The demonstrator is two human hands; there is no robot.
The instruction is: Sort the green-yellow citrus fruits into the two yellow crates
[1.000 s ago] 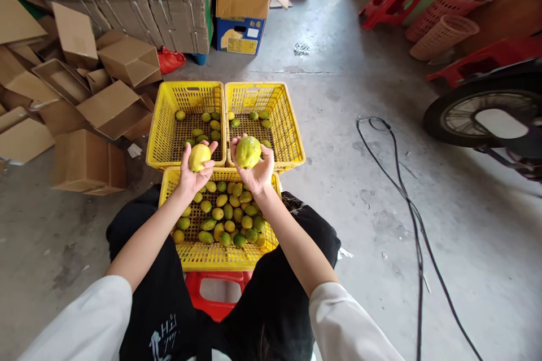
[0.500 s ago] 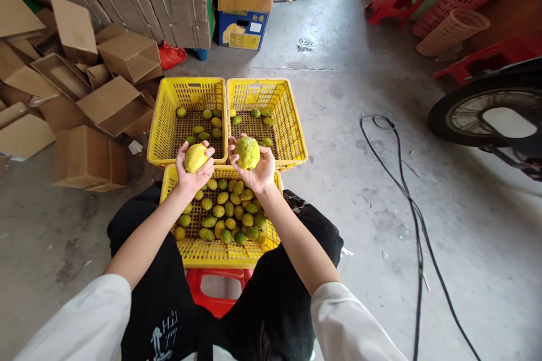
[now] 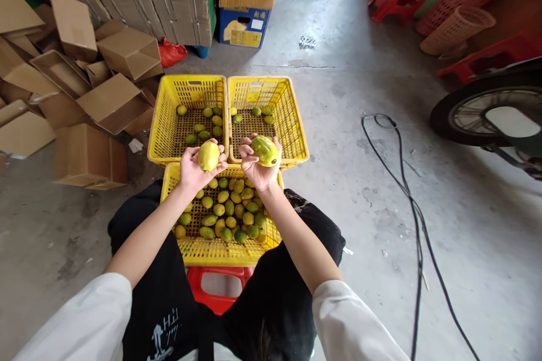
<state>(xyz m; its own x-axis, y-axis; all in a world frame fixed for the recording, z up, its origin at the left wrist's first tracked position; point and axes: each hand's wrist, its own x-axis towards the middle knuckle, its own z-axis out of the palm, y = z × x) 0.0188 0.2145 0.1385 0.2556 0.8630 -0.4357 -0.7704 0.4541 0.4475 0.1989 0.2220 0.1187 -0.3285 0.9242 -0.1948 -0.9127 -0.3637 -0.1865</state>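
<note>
A yellow lemon (image 3: 209, 156) rests in my left hand (image 3: 192, 174), its fingers curled round the far side. My right hand (image 3: 257, 176) grips a greener, bumpy lemon (image 3: 265, 150) between thumb and fingers. Both hands are raised over the near yellow crate (image 3: 220, 258), which holds many yellow and green lemons (image 3: 223, 196). Just beyond are two more yellow crates, the far left crate (image 3: 158, 124) and the far right crate (image 3: 298, 124), each with a scattering of lemons on its floor.
Under the near crate stands a red stool (image 3: 215, 298). Loose cardboard boxes (image 3: 112, 104) pile up at the left, with a strapped cardboard stack (image 3: 139, 0) behind. A black cable (image 3: 409, 197) lies on the floor at right, near a motorbike wheel (image 3: 470, 115).
Both lemons have been turned in my hands. The left lemon has moved slightly right; the right one has shifted right and now lies more sideways, showing its end.
</note>
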